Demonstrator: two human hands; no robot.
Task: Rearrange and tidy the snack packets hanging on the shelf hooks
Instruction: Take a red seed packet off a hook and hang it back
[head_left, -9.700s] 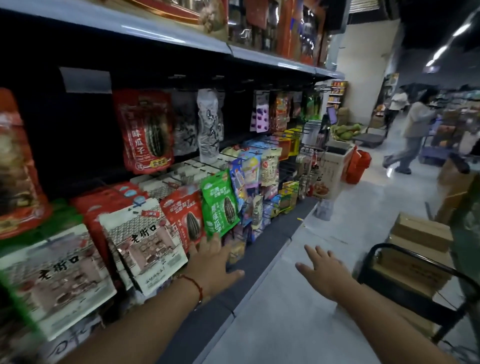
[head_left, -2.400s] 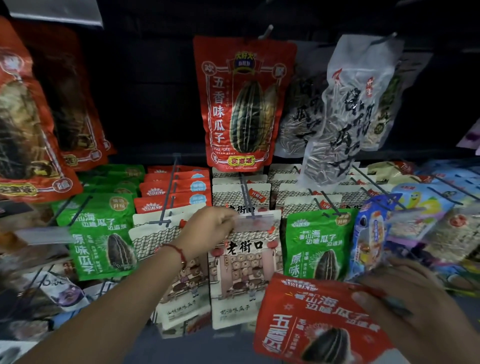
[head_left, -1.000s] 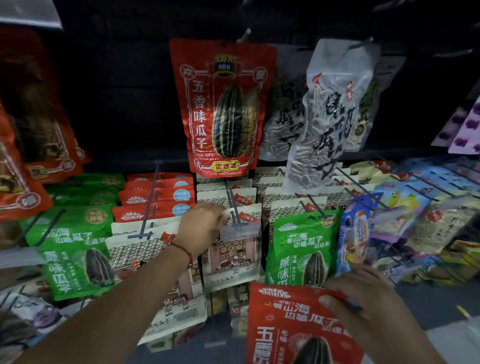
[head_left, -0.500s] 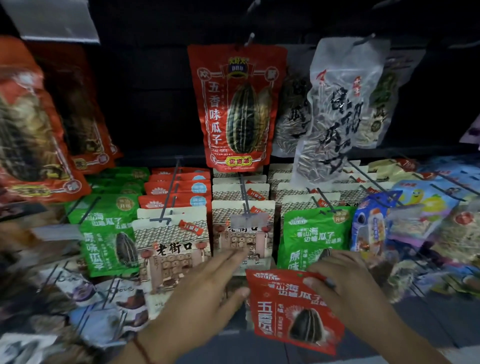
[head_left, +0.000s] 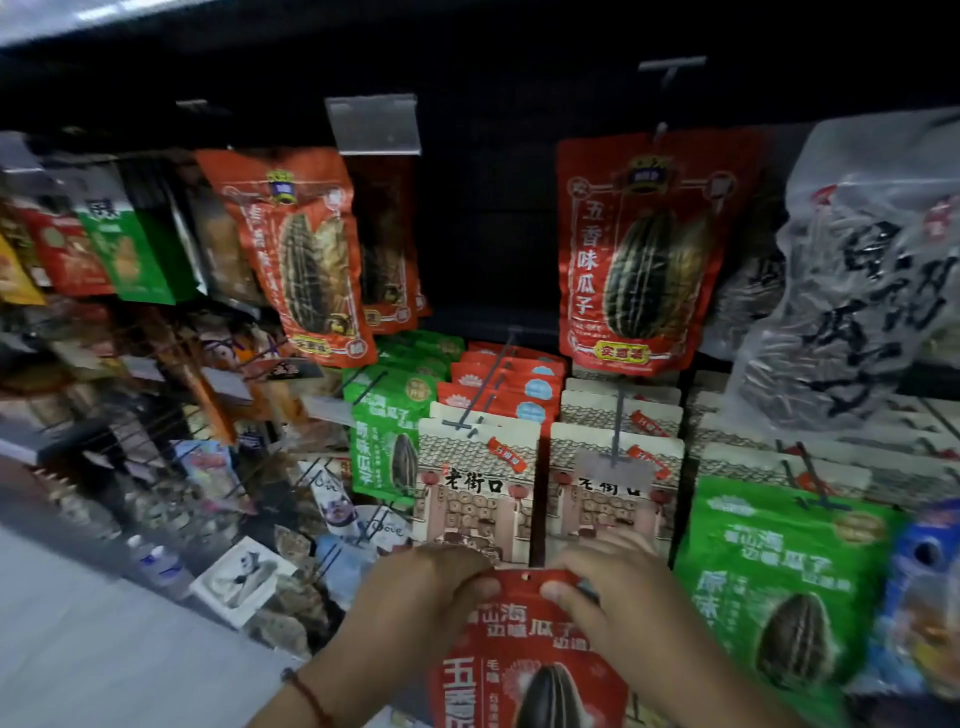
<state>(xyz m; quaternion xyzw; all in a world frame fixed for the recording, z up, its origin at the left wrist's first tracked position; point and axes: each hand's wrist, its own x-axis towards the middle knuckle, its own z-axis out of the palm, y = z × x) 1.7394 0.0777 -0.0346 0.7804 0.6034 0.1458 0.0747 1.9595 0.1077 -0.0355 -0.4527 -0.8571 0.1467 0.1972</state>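
Note:
A small red seed packet (head_left: 530, 660) is upright at the bottom middle, below the hanging rows. My left hand (head_left: 415, 597) pinches its top left corner and my right hand (head_left: 618, 587) pinches its top right corner, on either side of its hang hole. Just above hang two rows of beige packets (head_left: 475, 499) on wire hooks (head_left: 480, 389). Behind the left beige row sits a row of matching small red packets (head_left: 498, 387). Green packets (head_left: 387, 441) hang to the left, and more green packets (head_left: 779, 582) to the right.
Big red seed bags (head_left: 631, 249) and a clear bag of black seeds (head_left: 852, 291) hang on the upper row. A clear price-tag holder (head_left: 374, 124) juts out above. Mixed snack packets (head_left: 171, 415) crowd the left hooks. Grey floor (head_left: 78, 649) shows at lower left.
My left hand has left the hook's price tag and taken the red packet's top corner. Both hands now hold the packet upright, centred below the beige rows. The view has swung left.

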